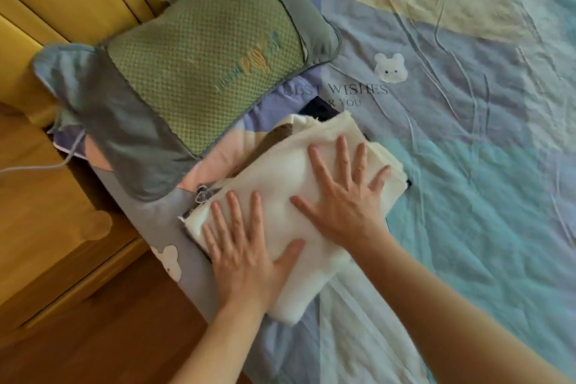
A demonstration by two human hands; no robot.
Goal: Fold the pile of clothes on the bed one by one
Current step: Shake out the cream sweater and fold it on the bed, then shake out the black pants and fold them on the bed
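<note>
Folded white cloth [280,184] is seen lying on top of a small stack of clothes [274,134] near the bed's left edge, just below the green pillow [199,53]. Its long axis is judged to run diagonally, from the near-left edge of the bed [467,165] up toward the printed lettering. Both hands are laid flat on it with fingers spread, nothing gripped: the left hand [246,256] at the nearer end, the right hand [343,199] closer to the far end.
</note>
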